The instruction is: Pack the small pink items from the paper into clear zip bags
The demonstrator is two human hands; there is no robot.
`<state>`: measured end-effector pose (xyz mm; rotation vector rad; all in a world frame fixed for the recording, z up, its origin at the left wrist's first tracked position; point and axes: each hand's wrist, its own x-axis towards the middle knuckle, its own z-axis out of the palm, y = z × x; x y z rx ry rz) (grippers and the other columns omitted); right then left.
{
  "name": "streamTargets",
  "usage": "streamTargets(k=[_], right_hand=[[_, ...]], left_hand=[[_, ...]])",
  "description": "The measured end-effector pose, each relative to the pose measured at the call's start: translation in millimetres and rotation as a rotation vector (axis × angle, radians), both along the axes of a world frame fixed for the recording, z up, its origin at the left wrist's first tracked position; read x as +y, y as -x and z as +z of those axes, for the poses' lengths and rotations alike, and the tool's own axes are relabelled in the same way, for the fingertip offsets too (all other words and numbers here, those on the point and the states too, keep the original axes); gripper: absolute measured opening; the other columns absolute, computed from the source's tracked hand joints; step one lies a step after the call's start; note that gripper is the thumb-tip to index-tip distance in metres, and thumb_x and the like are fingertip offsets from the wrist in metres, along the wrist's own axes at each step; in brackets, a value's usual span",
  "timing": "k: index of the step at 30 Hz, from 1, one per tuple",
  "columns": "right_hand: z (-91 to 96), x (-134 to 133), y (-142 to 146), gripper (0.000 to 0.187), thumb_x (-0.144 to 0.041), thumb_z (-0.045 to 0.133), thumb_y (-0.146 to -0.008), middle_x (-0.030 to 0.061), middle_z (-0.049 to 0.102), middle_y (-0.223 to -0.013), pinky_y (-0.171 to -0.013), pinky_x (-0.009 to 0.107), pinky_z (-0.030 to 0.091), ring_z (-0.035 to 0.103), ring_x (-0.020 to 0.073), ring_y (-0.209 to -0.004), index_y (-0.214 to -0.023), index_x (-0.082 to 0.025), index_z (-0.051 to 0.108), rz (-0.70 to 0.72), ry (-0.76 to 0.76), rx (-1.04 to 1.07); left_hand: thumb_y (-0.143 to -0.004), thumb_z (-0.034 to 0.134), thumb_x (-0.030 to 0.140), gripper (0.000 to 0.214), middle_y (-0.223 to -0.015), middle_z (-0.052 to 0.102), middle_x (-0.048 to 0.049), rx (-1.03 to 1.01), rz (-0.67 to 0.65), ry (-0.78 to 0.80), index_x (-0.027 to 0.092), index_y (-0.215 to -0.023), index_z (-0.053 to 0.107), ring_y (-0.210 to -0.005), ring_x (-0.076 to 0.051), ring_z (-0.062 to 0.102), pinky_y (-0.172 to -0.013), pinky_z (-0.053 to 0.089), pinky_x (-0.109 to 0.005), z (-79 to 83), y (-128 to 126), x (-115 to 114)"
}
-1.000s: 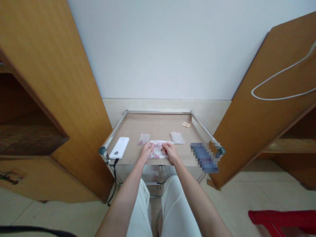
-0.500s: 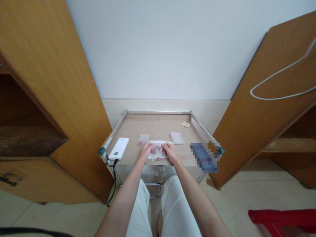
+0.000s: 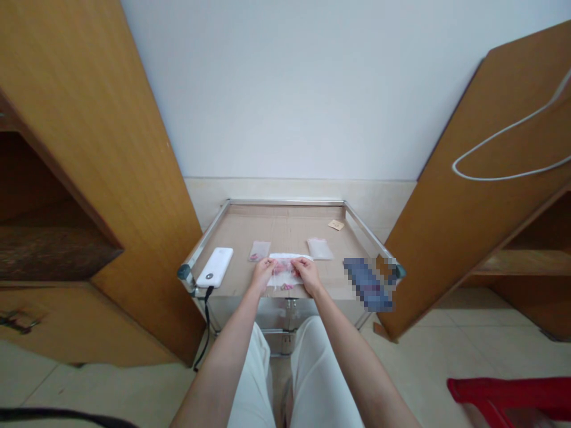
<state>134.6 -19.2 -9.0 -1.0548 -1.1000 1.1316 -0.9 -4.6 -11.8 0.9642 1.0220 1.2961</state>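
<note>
Between my two hands is a small clear plastic bag [image 3: 282, 267] with pink showing through it. My left hand [image 3: 263, 274] pinches its left side, and my right hand [image 3: 307, 275] pinches its right side. Beneath the bag lies a white sheet [image 3: 276, 280], partly covered by bag and hands. Small pink pieces [image 3: 286, 287] lie at the sheet's near edge; their kind is too small to make out. Beyond my left hand rests another clear bag [image 3: 259, 251] with dark pink bits in its lower part. A whitish translucent bag or packet [image 3: 320, 249] lies beyond my right hand.
The table [image 3: 285, 223] has a metal rim along its back and sides. A white power bank [image 3: 216, 267] with a black cable [image 3: 206, 315] sits at left. At right are a tan paper piece [image 3: 336, 225] and a pixelated blue item [image 3: 368, 285]. Wooden cabinets flank the table.
Both hands stay in nearly the same place, still pinching the bag. The clear film between them looks slightly flatter and more stretched. Nothing else has visibly moved.
</note>
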Motion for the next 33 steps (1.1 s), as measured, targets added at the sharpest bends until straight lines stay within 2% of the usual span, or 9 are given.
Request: streamTargets(k=[7,11,20,33], right_hand=[[-0.4,-0.2,0.1,0.019,-0.033,0.055,-0.061,-0.0050,0.045,-0.041,-0.040,0.019,0.025,0.036,0.0067,-0.038,-0.054,-0.016,0.052,-0.018,0.002,-0.015],[-0.2,-0.3,0.3,0.020,-0.033,0.055,-0.061,-0.0052,0.044,-0.040,-0.040,0.020,0.025,0.036,0.0068,-0.038,-0.052,-0.016,0.051,-0.026,0.003,-0.036],[1.5,-1.9,0.4,0.027,-0.041,0.056,-0.062,-0.0048,0.042,-0.040,-0.040,0.020,0.024,0.034,0.0071,-0.039,-0.051,-0.016,0.051,0.029,-0.009,-0.088],[-2.4,-1.1,-0.9,0.026,-0.039,0.056,-0.062,-0.0052,0.041,-0.042,-0.041,0.020,0.022,0.032,0.0069,-0.041,-0.052,-0.016,0.054,0.037,-0.033,-0.132]], left_hand=[[-0.051,0.065,0.038,0.029,-0.050,0.058,0.0003,-0.001,-0.004,-0.010,0.015,-0.056,0.049,-0.046,-0.011,0.054,-0.051,0.043,-0.024,0.8,-0.5,0.3],[-0.052,0.064,0.037,0.026,-0.048,0.058,0.0003,-0.032,-0.060,0.016,0.014,-0.058,0.052,-0.044,-0.012,0.054,-0.051,0.043,-0.024,4.5,-0.5,-0.6],[-0.044,0.070,0.039,0.033,-0.054,0.062,-0.0017,-0.039,-0.101,0.021,0.014,-0.058,0.053,-0.053,-0.015,0.060,-0.063,0.047,-0.030,10.9,0.5,-6.7],[-0.049,0.067,0.035,0.026,-0.055,0.061,-0.0012,-0.018,-0.102,0.022,0.013,-0.058,0.057,-0.053,-0.013,0.058,-0.058,0.045,-0.026,7.5,0.9,-2.6]])
